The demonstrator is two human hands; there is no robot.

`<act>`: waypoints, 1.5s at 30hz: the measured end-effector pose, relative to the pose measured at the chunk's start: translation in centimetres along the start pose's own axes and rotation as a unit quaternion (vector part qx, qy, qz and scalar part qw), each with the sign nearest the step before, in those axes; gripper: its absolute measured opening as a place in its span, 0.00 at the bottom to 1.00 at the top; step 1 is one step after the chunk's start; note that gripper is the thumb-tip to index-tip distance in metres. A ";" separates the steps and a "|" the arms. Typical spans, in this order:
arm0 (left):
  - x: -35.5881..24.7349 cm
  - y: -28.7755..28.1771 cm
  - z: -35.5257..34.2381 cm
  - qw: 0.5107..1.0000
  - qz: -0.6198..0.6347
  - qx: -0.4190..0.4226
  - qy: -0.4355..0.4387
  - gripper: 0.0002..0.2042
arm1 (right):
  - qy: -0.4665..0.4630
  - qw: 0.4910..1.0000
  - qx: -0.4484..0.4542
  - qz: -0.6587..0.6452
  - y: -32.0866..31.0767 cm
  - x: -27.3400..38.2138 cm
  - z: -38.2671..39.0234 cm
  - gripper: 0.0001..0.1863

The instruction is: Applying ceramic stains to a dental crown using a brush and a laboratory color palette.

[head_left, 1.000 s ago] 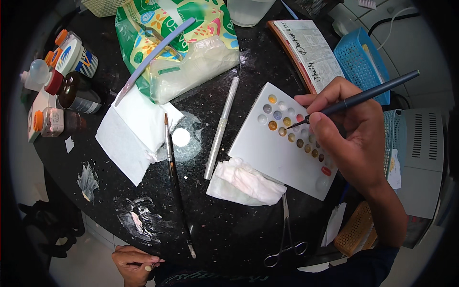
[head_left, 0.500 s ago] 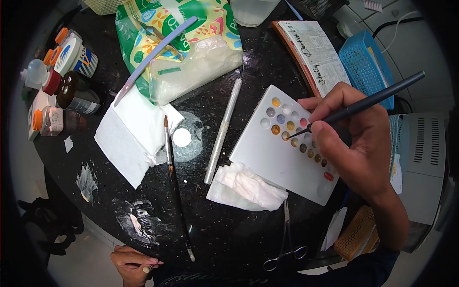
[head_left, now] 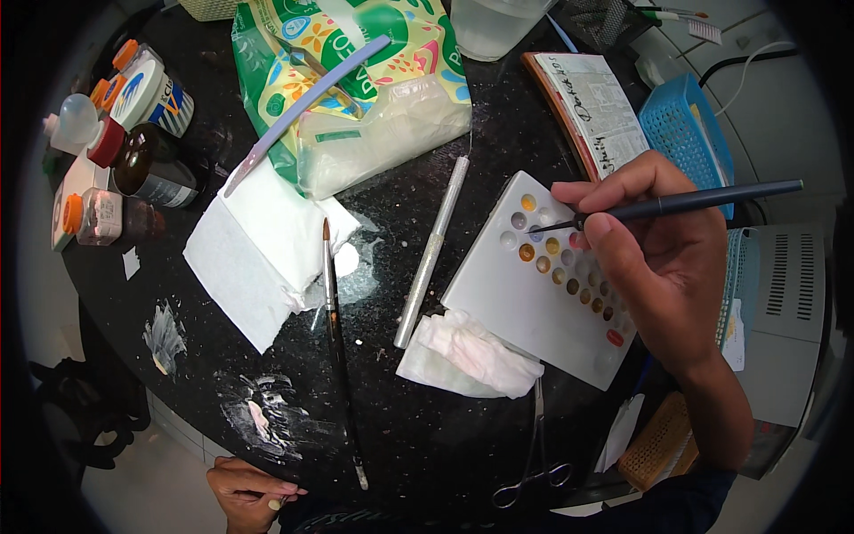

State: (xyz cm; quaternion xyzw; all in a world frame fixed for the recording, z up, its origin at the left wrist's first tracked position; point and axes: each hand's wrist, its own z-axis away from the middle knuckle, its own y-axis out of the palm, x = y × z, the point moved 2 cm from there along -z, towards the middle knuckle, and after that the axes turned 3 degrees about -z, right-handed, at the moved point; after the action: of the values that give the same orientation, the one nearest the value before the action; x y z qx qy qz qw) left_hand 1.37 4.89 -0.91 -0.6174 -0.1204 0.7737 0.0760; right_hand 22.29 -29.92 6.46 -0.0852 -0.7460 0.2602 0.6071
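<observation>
My right hand (head_left: 663,258) is closed around a slim paintbrush (head_left: 703,201) with a dark handle. Its fine tip is at the bluish well near the upper left of a white paint palette (head_left: 511,294). Small round wells there hold yellow, brown, grey, blue and red colours. Low at the table's edge, my left hand (head_left: 245,494) pinches a small pale-yellow piece (head_left: 275,505); its exact kind is too small to make out. Folded white tissue (head_left: 471,351) lies against the palette's near edge, with scissor-handled forceps (head_left: 534,458) partly beneath it.
A brown-tipped paintbrush (head_left: 335,329) and a silver knurled handle tool (head_left: 433,254) lie mid-table. Beyond are white paper sheets (head_left: 240,267), a green package (head_left: 267,98) with a lilac strip (head_left: 307,111), and a clear tub (head_left: 498,27). Bottles (head_left: 151,169) crowd the left; a blue basket (head_left: 680,133) stands right.
The brush tip has moved from a brown well up and left to the bluish well. My left hand still pinches the small piece. The whole view has shifted slightly.
</observation>
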 end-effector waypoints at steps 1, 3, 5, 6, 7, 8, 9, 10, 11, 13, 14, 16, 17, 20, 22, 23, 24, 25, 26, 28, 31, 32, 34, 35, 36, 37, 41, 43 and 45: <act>0.1 0.0 0.0 1.000 0.003 0.002 0.009 0.15 | -0.010 1.000 0.000 -0.004 0.2 0.1 0.0 0.05; 0.2 -0.1 0.0 1.000 0.005 0.004 0.018 0.15 | -0.020 1.000 0.002 -0.009 0.5 0.3 -0.1 0.05; 0.2 -0.1 -0.1 0.999 0.022 0.013 0.025 0.15 | -0.017 1.000 0.018 0.012 0.7 0.4 -0.2 0.04; 0.2 -0.1 -0.1 0.999 0.022 0.013 0.024 0.15 | -0.017 1.000 0.018 0.011 0.8 0.4 -0.2 0.04; 0.2 0.0 -0.1 0.999 0.023 0.009 0.027 0.15 | -0.027 0.999 0.024 0.024 0.8 0.4 -0.3 0.04; 0.2 0.0 -0.1 0.999 0.025 0.005 0.029 0.16 | -0.037 0.998 0.030 0.036 0.9 0.4 -0.3 0.04; 0.2 0.0 -0.1 0.999 0.025 0.005 0.029 0.16 | -0.037 0.998 0.031 0.036 0.9 0.4 -0.3 0.04; 0.2 0.0 -0.2 0.999 0.017 0.008 0.026 0.16 | -0.037 0.998 0.033 0.042 0.9 0.4 -0.3 0.04; 0.1 0.0 -0.2 1.000 0.009 0.012 0.023 0.16 | -0.038 0.998 0.034 0.048 0.9 0.4 -0.3 0.04; 0.1 0.0 -0.3 0.999 0.013 0.014 0.026 0.16 | -0.041 0.997 0.035 0.052 0.8 0.5 -0.4 0.04; 0.1 0.0 -0.3 0.999 0.017 0.015 0.029 0.16 | -0.044 0.997 0.035 0.056 0.8 0.5 -0.4 0.04; 0.2 0.0 -0.2 0.999 0.027 0.011 0.027 0.16 | -0.019 0.998 0.031 0.055 0.7 0.7 -0.4 0.04; 0.3 0.0 -0.2 0.999 0.036 0.006 0.024 0.17 | 0.006 0.998 0.028 0.053 0.6 0.7 -0.3 0.05; 0.4 -0.1 -0.2 0.999 0.035 0.011 0.029 0.16 | 0.004 0.999 0.018 0.028 0.4 0.7 -0.3 0.05; 0.5 0.0 -0.2 0.999 0.033 0.012 0.029 0.16 | 0.002 0.999 0.024 0.038 0.5 0.6 -0.2 0.05; 0.6 -0.1 -0.2 0.999 0.029 0.010 0.029 0.15 | -0.001 0.998 0.033 0.046 0.6 0.6 -0.2 0.05; 0.6 -0.1 -0.2 0.999 0.029 0.011 0.030 0.15 | -0.001 0.998 0.032 0.046 0.6 0.6 -0.2 0.05; 0.6 -0.1 -0.2 0.999 0.025 0.009 0.035 0.15 | 0.001 0.998 0.033 0.053 0.7 0.7 -0.2 0.05; 0.6 -0.2 -0.1 0.999 0.021 0.006 0.040 0.14 | 0.003 0.998 0.035 0.059 0.7 0.7 -0.2 0.05; 0.5 -0.1 -0.2 0.999 0.026 0.005 0.040 0.13 | -0.015 0.998 0.040 0.046 0.6 0.4 -0.3 0.05; 0.6 -0.3 0.0 0.999 0.018 0.010 0.043 0.12 | -0.014 1.000 0.027 0.009 0.2 0.4 -0.2 0.05; 0.6 -0.4 0.0 0.999 0.003 0.015 0.045 0.11 | 0.004 1.000 0.008 -0.016 0.0 0.4 -0.1 0.05; 0.7 -0.2 -0.1 0.999 0.010 0.013 0.044 0.11 | 0.003 1.000 0.011 -0.004 -0.5 0.4 0.2 0.05; 0.7 -0.2 -0.1 0.999 0.018 0.010 0.043 0.10 | 0.001 1.000 0.014 0.007 -0.6 0.5 0.3 0.05; 0.7 -0.2 -0.1 0.999 0.019 0.011 0.043 0.10 | 0.001 1.000 0.014 0.009 -0.5 0.6 0.5 0.05; 0.6 -0.2 -0.2 0.999 0.020 0.011 0.042 0.10 | -0.007 1.000 0.012 0.022 -0.4 0.5 0.7 0.05; 0.4 -0.1 -0.2 0.999 0.021 0.006 0.026 0.09 | -0.042 0.997 0.023 0.053 -0.4 0.3 0.9 0.04; 0.3 -0.1 -0.3 0.999 0.014 0.010 0.036 0.10 | -0.050 0.996 0.029 0.064 -0.3 0.5 0.8 0.04; 0.1 0.0 -0.3 0.999 0.007 0.013 0.045 0.10 | -0.058 0.995 0.037 0.074 -0.2 0.6 0.7 0.04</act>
State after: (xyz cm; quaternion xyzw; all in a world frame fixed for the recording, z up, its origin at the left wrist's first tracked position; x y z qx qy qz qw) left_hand 1.62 4.97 -1.11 -0.6512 -0.1024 0.7472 0.0844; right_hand 21.54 -30.07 6.98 -0.1029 -0.7614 0.3364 0.5445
